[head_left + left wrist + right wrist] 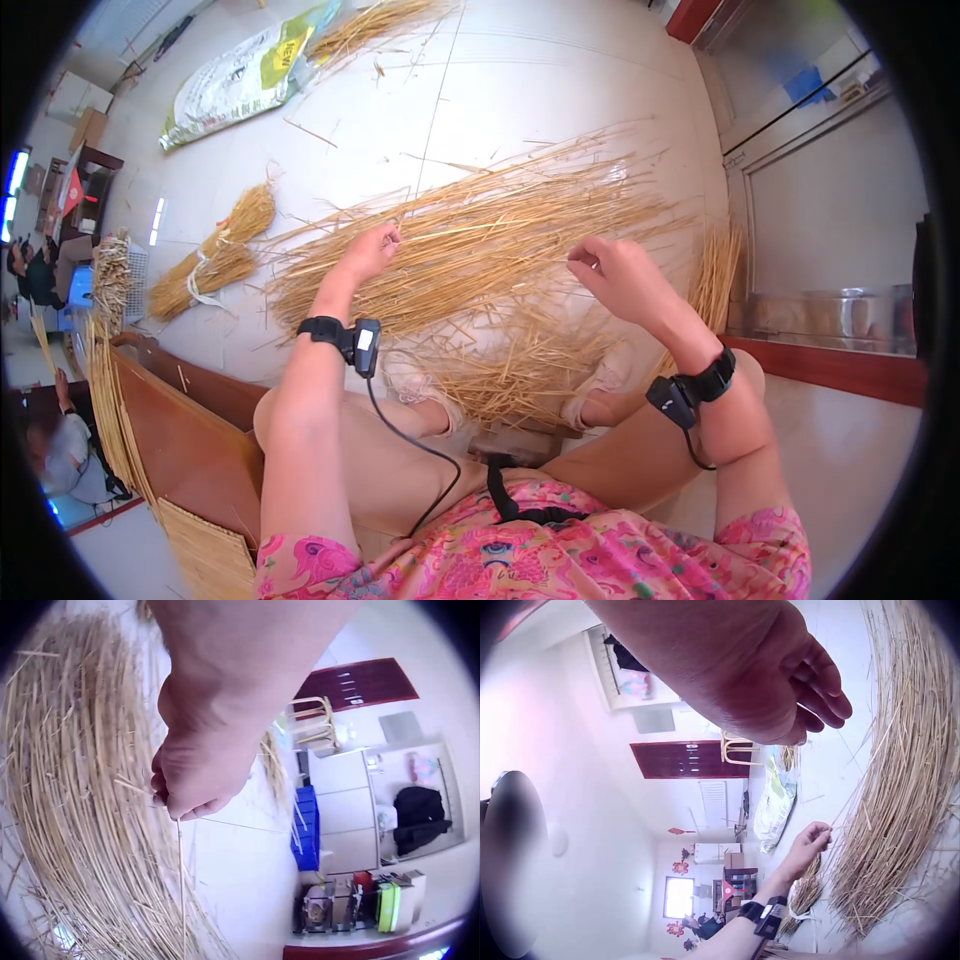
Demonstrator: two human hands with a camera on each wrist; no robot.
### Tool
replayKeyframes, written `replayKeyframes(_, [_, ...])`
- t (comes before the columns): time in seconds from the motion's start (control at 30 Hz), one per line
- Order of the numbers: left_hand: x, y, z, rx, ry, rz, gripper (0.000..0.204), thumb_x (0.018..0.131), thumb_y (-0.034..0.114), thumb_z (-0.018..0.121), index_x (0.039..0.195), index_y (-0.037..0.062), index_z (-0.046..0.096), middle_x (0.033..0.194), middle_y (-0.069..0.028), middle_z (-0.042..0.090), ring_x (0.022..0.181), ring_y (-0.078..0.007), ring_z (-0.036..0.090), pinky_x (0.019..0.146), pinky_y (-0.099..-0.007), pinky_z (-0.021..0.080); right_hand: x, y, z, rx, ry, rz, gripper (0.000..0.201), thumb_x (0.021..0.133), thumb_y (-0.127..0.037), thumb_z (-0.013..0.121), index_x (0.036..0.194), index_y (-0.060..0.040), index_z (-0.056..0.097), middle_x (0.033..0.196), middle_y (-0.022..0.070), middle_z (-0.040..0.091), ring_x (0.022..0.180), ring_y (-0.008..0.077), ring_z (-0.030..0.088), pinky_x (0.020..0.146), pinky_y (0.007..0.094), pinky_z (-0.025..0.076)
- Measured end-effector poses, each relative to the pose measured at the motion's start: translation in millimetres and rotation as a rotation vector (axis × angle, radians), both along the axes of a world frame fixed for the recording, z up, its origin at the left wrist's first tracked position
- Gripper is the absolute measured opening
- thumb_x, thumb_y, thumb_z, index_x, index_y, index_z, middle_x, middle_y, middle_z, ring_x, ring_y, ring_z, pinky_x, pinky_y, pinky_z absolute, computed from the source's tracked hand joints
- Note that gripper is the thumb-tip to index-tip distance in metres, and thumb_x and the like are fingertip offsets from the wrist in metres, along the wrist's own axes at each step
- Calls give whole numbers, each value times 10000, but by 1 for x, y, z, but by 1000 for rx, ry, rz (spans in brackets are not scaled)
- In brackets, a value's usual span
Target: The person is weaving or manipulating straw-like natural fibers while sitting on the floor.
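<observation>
A wide spread of dry straw lies on the floor in front of the person. Over its left part, my left hand pinches a thin straw stalk, which hangs down from the fingertips in the left wrist view. My right hand hovers above the right part of the straw. In the right wrist view its fingers curl loosely with nothing between them. Short loose straw bits are heaped between the person's shoes.
A tied straw bundle lies to the left, with a printed sack farther back. A brown wooden box stands by the left knee. Upright stalks lean by the glazed door on the right. Other people sit far left.
</observation>
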State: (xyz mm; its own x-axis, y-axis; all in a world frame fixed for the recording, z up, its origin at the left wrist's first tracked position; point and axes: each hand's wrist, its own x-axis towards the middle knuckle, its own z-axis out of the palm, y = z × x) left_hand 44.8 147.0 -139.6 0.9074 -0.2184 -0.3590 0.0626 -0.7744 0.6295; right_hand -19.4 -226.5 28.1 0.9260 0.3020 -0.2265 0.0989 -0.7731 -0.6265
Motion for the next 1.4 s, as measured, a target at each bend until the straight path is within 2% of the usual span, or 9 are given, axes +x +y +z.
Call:
replayKeyframes(0.3, [-49,-43,169,154,-342,4,102,792,83,596,878,28,596,818,-135,638,788,-277,615,691,-350,478,-11,10,-15,18,96,144,223,818,-211,585,911,-16,640,825,156,655,780,305,628,697,375,494])
replayKeyframes(0.4, [-63,-51,183,407,-501,58,68,782,84,593,838,45,601,811,-130,636,803,-302,609,682,-382,472,-17,16,-17,24,136,223,233,816,-217,589,916,-13,640,836,159,654,786,301,629,701,368,494])
replayKeyframes(0.53, [-52,-3,192,743,-577,178,37,779,94,590,804,80,614,812,-128,634,791,-310,601,677,-399,455,-21,11,-19,67,156,289,236,816,-219,589,926,-16,642,836,163,652,785,301,627,699,364,494])
replayKeyframes(0.7, [-52,53,225,429,-663,379,67,789,102,603,840,59,614,823,-106,643,785,-252,613,716,-368,462,-16,1,-25,56,118,281,229,814,-215,584,929,-26,642,823,160,652,766,300,627,691,366,494])
replayKeyframes(0.8, [-43,70,227,264,-901,454,95,806,99,598,877,37,609,820,-90,637,773,-205,603,734,-329,464,-15,0,-26,70,97,264,225,812,-215,585,925,-29,642,811,158,652,759,303,626,689,368,492])
replayKeyframes(0.93, [-25,-13,213,-202,-872,274,99,850,95,593,922,30,615,850,-41,613,788,-124,565,740,-264,455,-15,12,-16,175,132,215,250,834,-214,582,984,-17,614,793,146,652,732,267,629,658,345,492])
replayKeyframes(1.13, [-46,-147,154,-477,-465,-53,95,821,59,612,902,11,628,817,-13,617,778,-89,544,723,-238,445,-11,32,-7,792,291,-136,269,921,-171,501,1112,18,518,835,76,625,706,117,601,597,234,478])
replayKeyframes(1.23, [-53,-167,136,-529,-348,-92,217,834,120,608,1029,30,582,878,-73,628,825,-155,589,727,-288,470,-5,25,-14,944,230,-320,225,941,-163,471,1076,8,525,838,63,612,695,101,584,594,217,471])
replayKeyframes(1.4, [-64,-162,132,-615,36,-114,510,851,97,589,1288,41,333,984,-114,594,833,-126,552,748,-250,451,16,-13,6,929,50,-521,197,940,-178,472,924,4,548,768,61,607,604,85,555,524,215,450])
